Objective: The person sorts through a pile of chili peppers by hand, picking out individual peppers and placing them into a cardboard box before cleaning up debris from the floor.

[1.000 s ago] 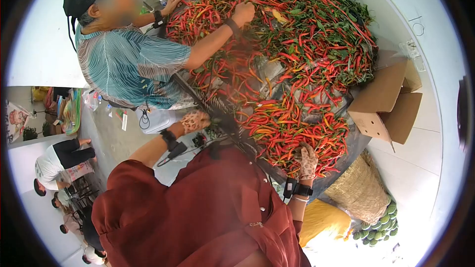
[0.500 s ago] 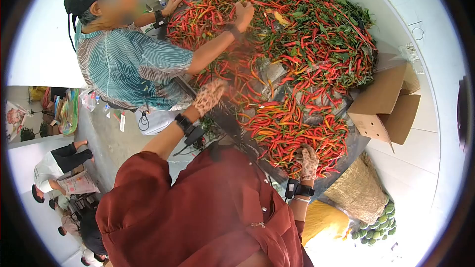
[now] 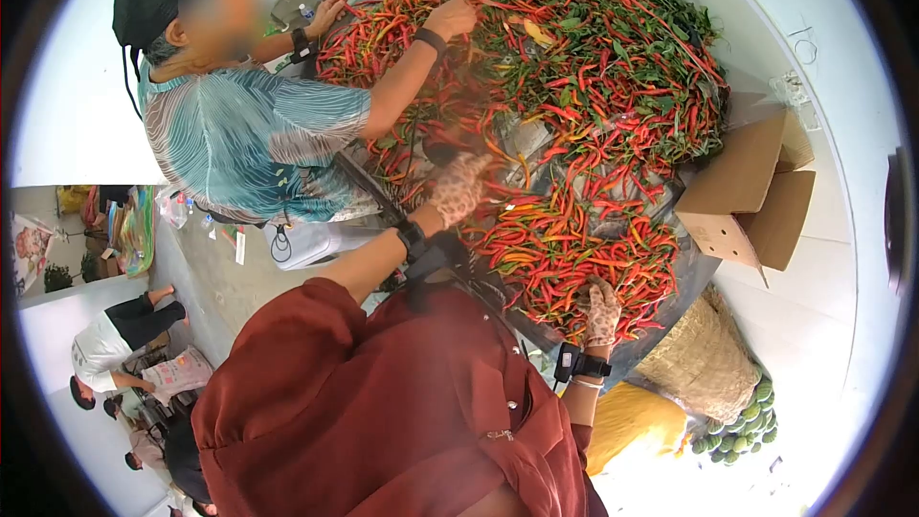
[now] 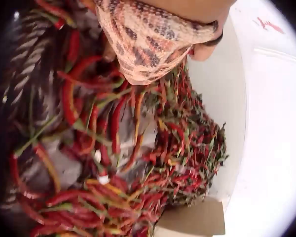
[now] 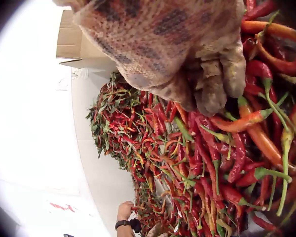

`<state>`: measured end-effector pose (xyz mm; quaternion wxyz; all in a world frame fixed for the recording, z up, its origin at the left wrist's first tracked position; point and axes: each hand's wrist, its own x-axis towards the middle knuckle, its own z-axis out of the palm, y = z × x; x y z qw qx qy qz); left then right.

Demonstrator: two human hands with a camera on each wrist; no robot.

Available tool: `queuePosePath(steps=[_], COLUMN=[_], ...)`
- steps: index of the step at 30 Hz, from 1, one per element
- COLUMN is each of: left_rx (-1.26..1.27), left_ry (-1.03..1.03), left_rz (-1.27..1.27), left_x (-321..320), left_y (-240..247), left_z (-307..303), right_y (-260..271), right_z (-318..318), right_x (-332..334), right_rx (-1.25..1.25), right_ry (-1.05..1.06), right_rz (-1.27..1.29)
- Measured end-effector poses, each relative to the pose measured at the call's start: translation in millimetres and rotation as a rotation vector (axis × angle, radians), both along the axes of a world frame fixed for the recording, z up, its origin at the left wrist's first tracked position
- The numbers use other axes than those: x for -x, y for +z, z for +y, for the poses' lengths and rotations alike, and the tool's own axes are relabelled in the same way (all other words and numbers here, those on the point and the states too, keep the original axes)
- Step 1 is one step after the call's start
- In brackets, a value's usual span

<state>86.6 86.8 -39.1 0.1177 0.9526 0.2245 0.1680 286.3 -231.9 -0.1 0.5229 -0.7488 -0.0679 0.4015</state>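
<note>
My left hand [image 3: 459, 190], in a spotted glove, reaches low over loose red chilies [image 4: 119, 118] at the near left part of the table. In the left wrist view the back of the glove [image 4: 148, 44] hides most of its fingers; I cannot tell whether they pinch a chili. My right hand [image 3: 601, 311], gloved alike, rests on the near heap of red and orange chilies [image 3: 536, 249]. Its fingers [image 5: 211, 91] bend loosely down onto the chilies in the right wrist view. Green stems stick out around them; the palm is hidden.
A person in a patterned shirt [image 3: 220, 144] works over the same table at the far left. A larger leafy chili heap [image 3: 632, 67] lies behind. An open cardboard box [image 3: 732, 196] stands right, near a woven sack [image 3: 699, 354], a yellow sack [image 3: 632, 426] and green produce [image 3: 742, 431].
My left hand has risen from beside the table edge and moved right, over the chilies. My right hand has stayed on the near heap. The other person's hand has shifted slightly left.
</note>
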Motion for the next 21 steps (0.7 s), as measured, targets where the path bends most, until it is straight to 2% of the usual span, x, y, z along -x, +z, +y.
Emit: queuePosePath(steps=[2, 3, 4, 5, 6, 7, 8, 10, 14, 19, 20, 21], left_rx=[0.605, 0.567, 0.569, 0.406, 0.241, 0.342, 0.342, 0.378, 0.404, 0.549, 0.548, 0.638], left_ry=[0.101, 0.125, 0.126, 0.229, 0.331, 0.457, 0.458, 0.592, 0.643, 0.692, 0.691, 0.686], left_rz=[-0.05, 0.103, 0.103, 0.124, 0.145, 0.341, 0.342, 0.305, 0.303, 0.081, 0.082, -0.04], left_x=[-11, -12, -8, -3, -5, -7, -5, 6, 10, 19, 29, 43], left_y=[14, 29, 25, 19, 38, 59, 51, 25, 10, 2, -28, -81], left_z=[-15, -10, -2, 7, 14, 25, 35, 55, 67, 59, 63, 68], right_y=[-7, -10, -13, -12, -11, -9, -8, -9, -13, -17, -18, -18], right_z=[-4, -5, -8, -7, -6, -5, -5, -4, -7, -9, -9, -8], right_x=[-2, -4, -4, -4, -4, -4, -5, -5, -5, -7, -6, -6], right_rx=[-0.017, -0.037, -0.036, -0.037, -0.039, -0.04, -0.041, -0.04, -0.049, -0.075, -0.062, -0.049], right_ry=[0.002, 0.007, 0.008, 0.013, 0.018, 0.02, 0.019, 0.015, -0.019, -0.022, -0.022, -0.022], right_rz=[0.009, 0.017, 0.017, 0.013, 0.01, 0.011, 0.015, 0.02, 0.064, 0.064, 0.054, 0.044])
